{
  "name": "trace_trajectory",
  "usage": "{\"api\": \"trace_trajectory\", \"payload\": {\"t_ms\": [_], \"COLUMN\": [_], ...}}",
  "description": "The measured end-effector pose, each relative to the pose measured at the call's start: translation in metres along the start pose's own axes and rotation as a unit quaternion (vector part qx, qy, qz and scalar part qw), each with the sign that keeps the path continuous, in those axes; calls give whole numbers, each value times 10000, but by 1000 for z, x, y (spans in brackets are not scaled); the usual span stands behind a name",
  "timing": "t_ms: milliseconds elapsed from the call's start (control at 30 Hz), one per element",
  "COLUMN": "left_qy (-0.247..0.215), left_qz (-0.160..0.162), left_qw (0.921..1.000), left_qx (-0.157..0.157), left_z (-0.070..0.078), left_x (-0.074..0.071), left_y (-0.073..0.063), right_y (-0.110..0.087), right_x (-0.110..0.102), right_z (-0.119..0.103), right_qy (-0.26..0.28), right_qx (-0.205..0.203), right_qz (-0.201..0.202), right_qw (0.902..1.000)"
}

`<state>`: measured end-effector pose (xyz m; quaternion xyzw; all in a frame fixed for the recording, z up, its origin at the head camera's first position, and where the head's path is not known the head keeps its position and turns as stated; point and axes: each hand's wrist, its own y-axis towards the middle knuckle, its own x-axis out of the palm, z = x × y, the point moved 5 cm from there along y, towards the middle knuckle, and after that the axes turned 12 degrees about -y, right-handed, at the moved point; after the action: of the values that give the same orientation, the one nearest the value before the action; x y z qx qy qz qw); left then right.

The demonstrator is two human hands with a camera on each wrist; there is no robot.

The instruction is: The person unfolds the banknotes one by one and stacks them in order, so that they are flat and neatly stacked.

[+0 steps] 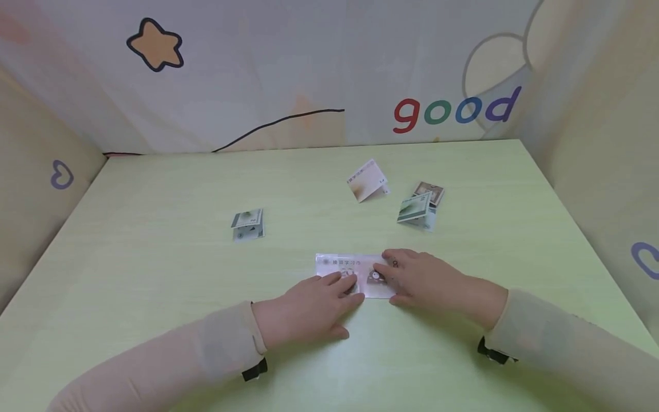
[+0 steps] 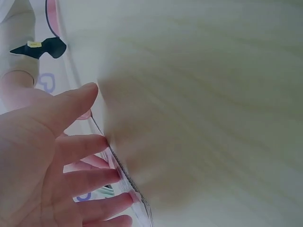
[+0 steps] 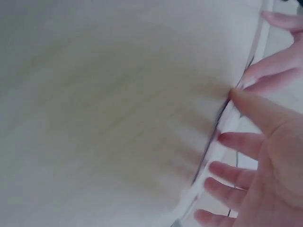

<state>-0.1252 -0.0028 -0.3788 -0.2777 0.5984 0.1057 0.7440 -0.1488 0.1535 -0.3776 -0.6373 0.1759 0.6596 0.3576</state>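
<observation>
A pale pink play banknote [image 1: 368, 289] lies flat on the table in front of me, printed with characters and a small animal picture. My left hand [image 1: 314, 309] rests its fingers on the left part of the note, palm down, with the thumb apart on the table side. Over the right end my right hand [image 1: 432, 283] spreads its extended fingers, thumb by the near edge. The left wrist view shows the left hand's fingers [image 2: 92, 182] stretched along the note's edge. In the right wrist view, the right thumb [image 3: 251, 104] meets that edge; the other fingers reach straight toward it.
Farther back, a folded pink note [image 1: 366, 182] stands tented. A folded green note [image 1: 415, 209] overlaps a brown note [image 1: 431, 192] at the right. Another folded green note [image 1: 248, 223] sits left of centre. Printed cloth walls [image 1: 257, 68] enclose the pale green table [image 1: 154, 246].
</observation>
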Motion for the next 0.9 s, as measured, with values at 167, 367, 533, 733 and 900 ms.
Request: {"api": "trace_trajectory", "payload": {"t_ms": [167, 367, 533, 733, 900], "left_qy": [12, -38, -146, -114, -375], "left_qz": [-4, 97, -73, 30, -198], "left_qw": [10000, 9999, 9998, 9999, 9985], "left_qx": [-44, -34, -63, -57, -333], "left_z": [1, 1, 0, 1, 0], "left_x": [1, 2, 1, 1, 3], "left_y": [-1, 0, -1, -1, -2], "right_y": [3, 6, 8, 10, 13], "right_x": [-5, -6, -7, -9, -10], "right_z": [-15, -20, -22, -21, -20], "right_qy": [-17, 216, 132, -28, -92], "right_qx": [-495, -529, -483, -369, -302], "right_qz": [-16, -12, 78, -23, -86], "right_qw": [9988, 9984, 9987, 9993, 9995]}}
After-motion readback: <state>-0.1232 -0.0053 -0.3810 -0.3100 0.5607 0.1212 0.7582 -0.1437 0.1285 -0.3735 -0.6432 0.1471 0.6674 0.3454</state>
